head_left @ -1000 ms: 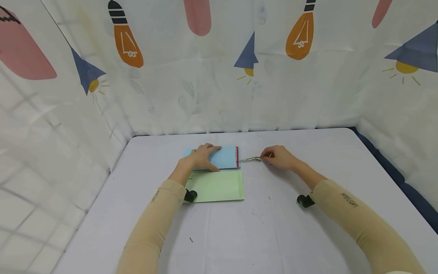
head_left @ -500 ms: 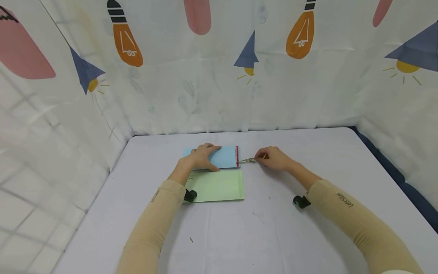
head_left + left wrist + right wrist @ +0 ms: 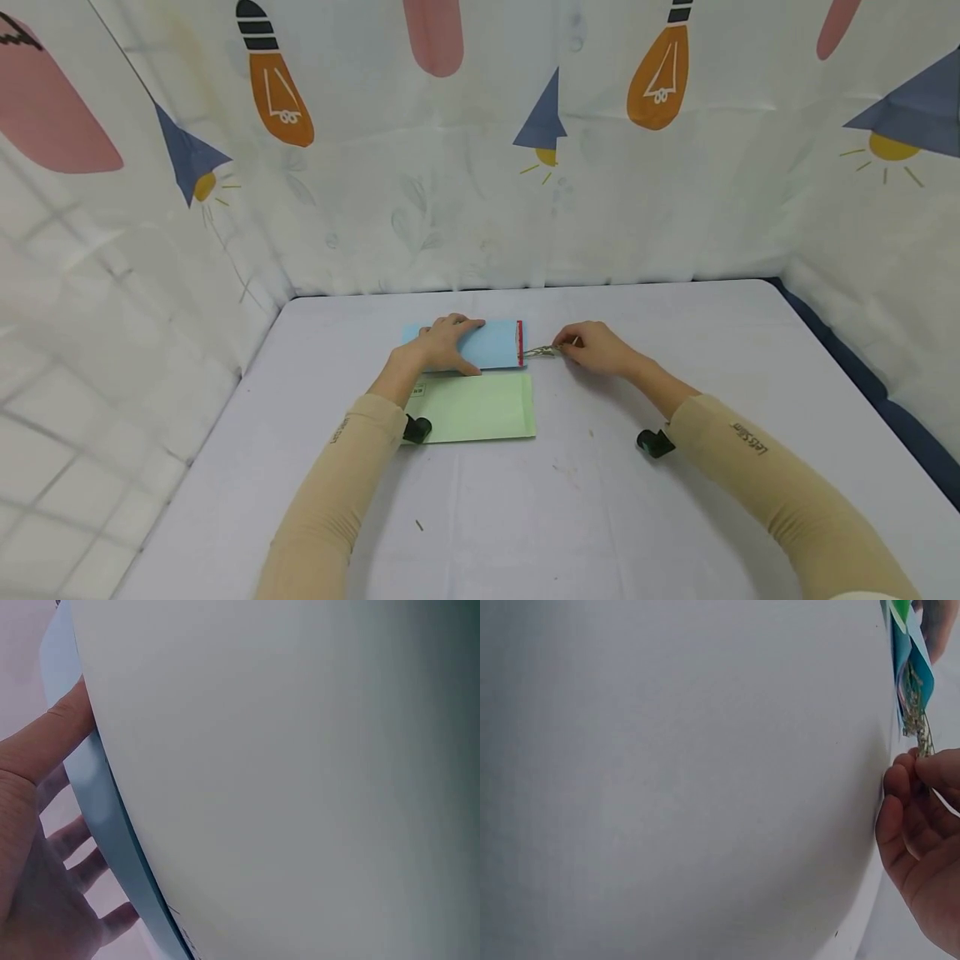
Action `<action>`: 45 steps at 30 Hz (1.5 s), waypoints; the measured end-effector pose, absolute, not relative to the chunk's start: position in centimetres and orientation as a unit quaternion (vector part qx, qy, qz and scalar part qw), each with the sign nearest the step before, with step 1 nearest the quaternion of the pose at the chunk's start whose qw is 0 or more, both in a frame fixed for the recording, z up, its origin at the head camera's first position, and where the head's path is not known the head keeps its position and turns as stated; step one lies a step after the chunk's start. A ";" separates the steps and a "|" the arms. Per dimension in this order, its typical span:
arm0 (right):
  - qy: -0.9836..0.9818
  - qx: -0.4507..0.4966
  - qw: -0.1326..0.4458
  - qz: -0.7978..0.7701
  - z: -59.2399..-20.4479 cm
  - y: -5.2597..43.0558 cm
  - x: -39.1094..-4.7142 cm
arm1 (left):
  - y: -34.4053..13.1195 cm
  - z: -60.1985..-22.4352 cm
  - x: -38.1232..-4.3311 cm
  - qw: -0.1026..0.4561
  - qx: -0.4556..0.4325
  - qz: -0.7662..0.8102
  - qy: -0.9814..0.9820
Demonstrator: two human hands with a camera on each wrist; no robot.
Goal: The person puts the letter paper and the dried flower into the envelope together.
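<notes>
A light blue envelope (image 3: 496, 346) with a red strip along its right end lies on the table. My left hand (image 3: 446, 343) rests on it with fingers spread; the left wrist view shows the thumb near the envelope's edge (image 3: 112, 802). Thumb and fingers of my right hand (image 3: 592, 346) pinch a small bunch of dried plant sprigs (image 3: 542, 352) just right of the envelope. In the right wrist view, the far end of the sprigs (image 3: 913, 712) reaches into the envelope's parted mouth (image 3: 924, 679). My right fingers hide the near end.
A pale green envelope (image 3: 472, 408) lies directly in front of the blue one, partly under the left wrist camera (image 3: 417, 429). Small plant bits (image 3: 419, 525) are scattered on the white tabletop (image 3: 525, 525). A printed fabric wall (image 3: 480, 208) stands behind the table.
My right hand has moved left toward the blue envelope with the sprigs, so less of them shows outside it. The left hand stays in place on the envelope.
</notes>
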State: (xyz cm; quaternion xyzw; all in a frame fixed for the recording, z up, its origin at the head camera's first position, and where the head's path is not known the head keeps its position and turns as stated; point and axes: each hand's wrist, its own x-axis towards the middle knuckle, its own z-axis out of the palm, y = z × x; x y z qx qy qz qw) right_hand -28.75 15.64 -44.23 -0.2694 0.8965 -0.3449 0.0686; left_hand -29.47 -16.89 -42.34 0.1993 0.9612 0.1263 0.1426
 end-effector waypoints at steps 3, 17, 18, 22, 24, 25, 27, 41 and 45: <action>0.899 -0.267 0.063 -0.342 -44.3 15.5 -28.8 | -16.9 -42.4 -29.5 0.143 0.199 0.127 0.961; 0.896 -0.253 0.064 -0.360 -44.4 14.9 -28.6 | -17.0 -42.3 -29.4 0.143 0.201 0.129 0.960; 0.894 -0.254 0.067 -0.363 -44.4 14.8 -28.6 | -17.0 -42.3 -29.4 0.143 0.201 0.129 0.960; 0.890 -0.257 0.066 -0.370 -44.5 14.5 -28.6 | -17.0 -42.3 -29.3 0.143 0.200 0.130 0.961; 0.888 -0.256 0.067 -0.375 -44.5 14.3 -28.6 | -17.0 -42.2 -29.3 0.143 0.200 0.130 0.961; 0.887 -0.255 0.067 -0.378 -44.5 14.2 -28.6 | -17.0 -42.3 -29.3 0.143 0.200 0.131 0.961; 0.885 -0.252 0.072 -0.385 -44.5 14.0 -28.5 | -17.0 -42.3 -29.4 0.142 0.200 0.131 0.961; 0.883 -0.262 0.067 -0.385 -44.6 12.7 -28.5 | -16.9 -42.3 -29.4 0.142 0.196 0.130 0.961; 0.881 -0.267 0.061 -0.387 -44.7 12.6 -28.5 | -16.9 -42.3 -29.4 0.142 0.196 0.130 0.962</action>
